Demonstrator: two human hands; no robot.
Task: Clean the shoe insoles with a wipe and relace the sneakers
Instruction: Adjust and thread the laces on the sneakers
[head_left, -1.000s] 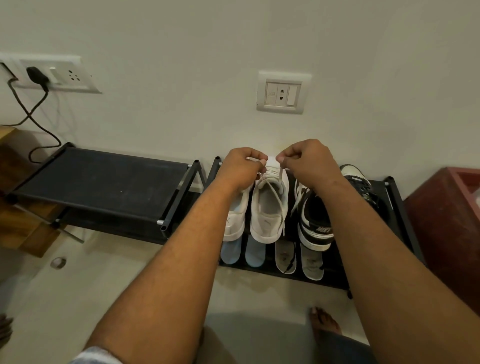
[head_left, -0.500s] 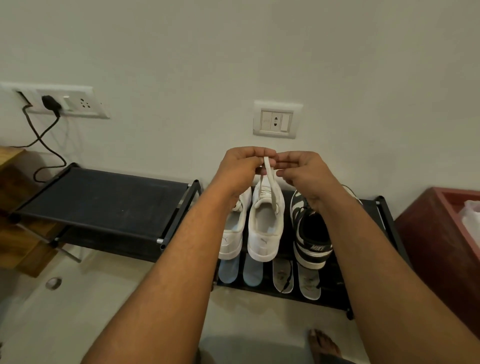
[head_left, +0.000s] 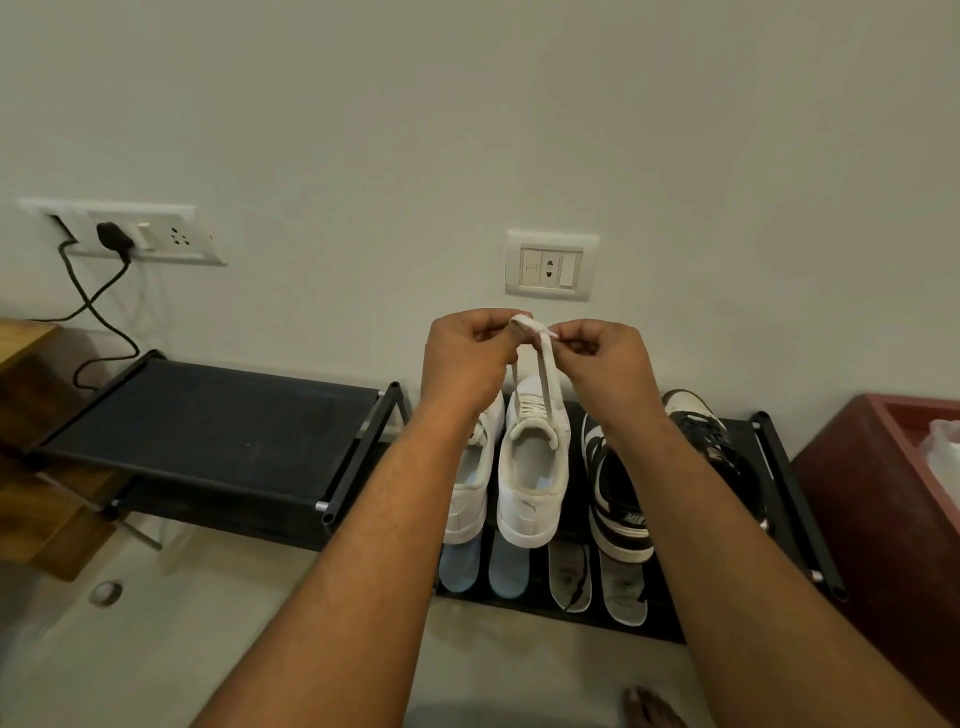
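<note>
The left hand (head_left: 467, 358) and right hand (head_left: 605, 364) each pinch the flat white shoelace (head_left: 546, 379) rising from one of two white leather sneakers (head_left: 532, 488) beneath them. Forearms partly hide two black-and-white sneakers (head_left: 618, 514); four flat insoles (head_left: 569, 577) lie nearer, on a black metal rack (head_left: 797, 504).
</note>
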